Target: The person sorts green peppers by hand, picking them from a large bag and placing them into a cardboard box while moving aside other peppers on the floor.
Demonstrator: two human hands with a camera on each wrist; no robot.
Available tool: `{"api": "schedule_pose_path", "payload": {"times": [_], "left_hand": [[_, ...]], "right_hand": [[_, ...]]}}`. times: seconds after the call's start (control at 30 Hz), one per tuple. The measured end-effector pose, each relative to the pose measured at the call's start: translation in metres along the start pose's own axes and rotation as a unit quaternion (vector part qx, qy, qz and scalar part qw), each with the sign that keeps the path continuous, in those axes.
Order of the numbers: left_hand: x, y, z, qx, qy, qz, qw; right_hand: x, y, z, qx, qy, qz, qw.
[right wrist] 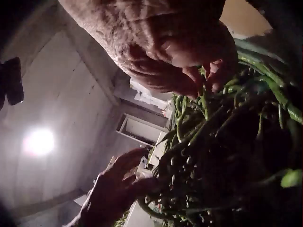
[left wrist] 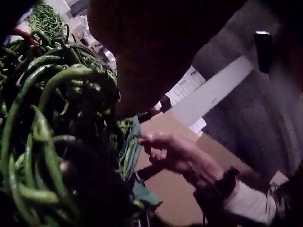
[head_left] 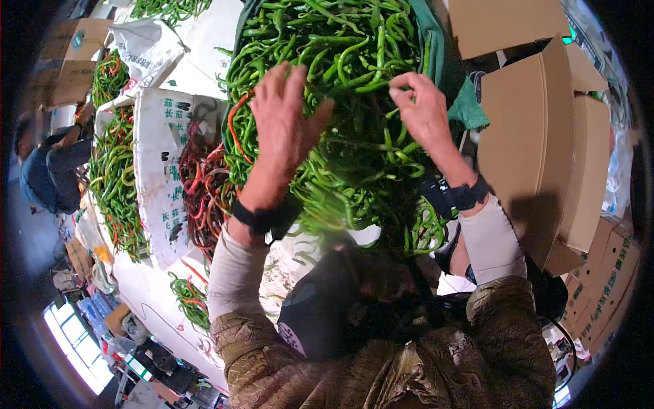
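Note:
A large heap of long green peppers (head_left: 340,54) fills a green sack (head_left: 432,41). My left hand (head_left: 283,112) is over the heap's left part, fingers loosely extended and holding nothing visible; a red pepper (head_left: 235,126) lies beside it. On the heap's right side, my right hand (head_left: 424,112) has its fingers bent. In the right wrist view, the thumb and finger of that hand (right wrist: 165,52) pinch a thin green pepper (right wrist: 204,105). The left hand (right wrist: 118,187) shows lower down there. Peppers (left wrist: 52,118) look close and dark in the left wrist view.
Open cardboard boxes (head_left: 514,123) stand at the right. Left of the sack are dark red peppers (head_left: 201,177), a white printed sack (head_left: 160,170) and more green peppers (head_left: 116,170). Another person (head_left: 51,170) is at the far left. A small pepper pile (head_left: 191,300) lies on the white surface (head_left: 153,290).

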State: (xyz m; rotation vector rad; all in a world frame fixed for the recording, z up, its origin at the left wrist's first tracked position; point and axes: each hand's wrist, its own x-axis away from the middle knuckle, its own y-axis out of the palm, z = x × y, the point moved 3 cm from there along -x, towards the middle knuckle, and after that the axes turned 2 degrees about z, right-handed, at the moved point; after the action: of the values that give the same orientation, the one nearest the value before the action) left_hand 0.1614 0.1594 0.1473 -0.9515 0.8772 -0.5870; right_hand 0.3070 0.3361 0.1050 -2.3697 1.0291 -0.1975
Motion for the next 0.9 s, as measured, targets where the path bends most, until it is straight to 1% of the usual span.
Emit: {"api": "schedule_pose_path", "payload": {"times": [0.03,0.07,0.1,0.13,0.17,0.2,0.23,0.3,0.33,0.37,0.43,0.47,0.5,0.53,0.57,0.6,0.63,0.7,0.73,0.8,0.83,0.87,0.9], "left_hand": [[-0.008,0.006,-0.018,-0.014,-0.019,0.009,1.0],[-0.014,0.013,-0.034,-0.034,-0.033,-0.009,0.999],[-0.019,0.016,-0.042,-0.054,-0.047,-0.027,0.997],[-0.019,0.019,-0.045,-0.055,-0.048,-0.026,0.997],[-0.021,0.023,-0.044,-0.073,-0.042,-0.084,0.993],[-0.021,0.026,-0.042,-0.09,-0.037,-0.141,0.985],[-0.019,0.026,-0.039,-0.091,-0.038,-0.139,0.985],[-0.012,0.022,-0.022,-0.061,-0.017,-0.148,0.987],[-0.001,0.025,-0.017,-0.06,0.012,-0.078,0.995],[0.003,0.026,-0.013,-0.051,0.012,-0.082,0.995],[0.007,0.033,-0.017,-0.052,0.005,-0.104,0.993],[0.007,0.033,-0.016,-0.051,0.004,-0.103,0.993],[0.009,0.033,-0.014,-0.023,-0.015,-0.115,0.993],[0.011,0.034,-0.012,0.004,-0.033,-0.127,0.991],[0.022,0.031,-0.004,-0.012,-0.015,-0.102,0.995],[0.037,0.031,0.001,-0.006,-0.029,-0.121,0.992],[0.053,0.033,0.003,0.0,-0.044,-0.14,0.989],[0.088,0.039,0.005,0.057,-0.063,-0.131,0.988],[0.101,0.042,0.008,0.073,-0.072,-0.111,0.989],[0.113,0.043,0.007,0.071,-0.072,-0.109,0.989],[0.116,0.043,0.005,0.067,-0.069,-0.102,0.99],[0.118,0.044,0.002,0.06,-0.093,-0.118,0.987],[0.118,0.043,0.001,0.061,-0.092,-0.118,0.987]], "right_hand": [[0.003,0.005,-0.006,0.042,-0.031,-0.008,0.999],[0.006,0.01,-0.01,0.009,-0.053,-0.003,0.999],[0.006,0.016,-0.012,0.008,-0.055,-0.004,0.998],[0.006,0.02,-0.017,0.058,-0.121,0.006,0.991],[0.008,0.026,-0.022,0.108,-0.186,0.015,0.976],[0.007,0.032,-0.024,0.12,-0.19,0.012,0.974],[0.008,0.035,-0.026,0.119,-0.192,0.012,0.974],[0.009,0.04,-0.033,0.201,-0.221,0.009,0.954],[0.009,0.044,-0.032,0.22,-0.205,0.01,0.954],[0.01,0.047,-0.03,0.218,-0.203,0.008,0.954],[0.005,0.051,-0.024,0.277,-0.244,0.018,0.929],[0.004,0.052,-0.024,0.272,-0.262,0.019,0.926],[0.005,0.051,-0.023,0.273,-0.264,0.017,0.925],[0.008,0.05,-0.021,0.277,-0.263,-0.027,0.924],[0.013,0.048,-0.021,0.281,-0.26,-0.07,0.921],[0.022,0.041,-0.023,0.274,-0.286,-0.064,0.916],[0.033,0.038,-0.024,0.273,-0.285,-0.063,0.916],[0.055,0.035,-0.022,0.288,-0.241,-0.122,0.919],[0.065,0.035,-0.021,0.289,-0.239,-0.125,0.919],[0.082,0.039,-0.019,0.304,-0.216,-0.122,0.92],[0.083,0.04,-0.019,0.302,-0.217,-0.123,0.92],[0.083,0.037,-0.018,0.281,-0.209,-0.111,0.93],[0.083,0.034,-0.017,0.26,-0.199,-0.097,0.94]]}}
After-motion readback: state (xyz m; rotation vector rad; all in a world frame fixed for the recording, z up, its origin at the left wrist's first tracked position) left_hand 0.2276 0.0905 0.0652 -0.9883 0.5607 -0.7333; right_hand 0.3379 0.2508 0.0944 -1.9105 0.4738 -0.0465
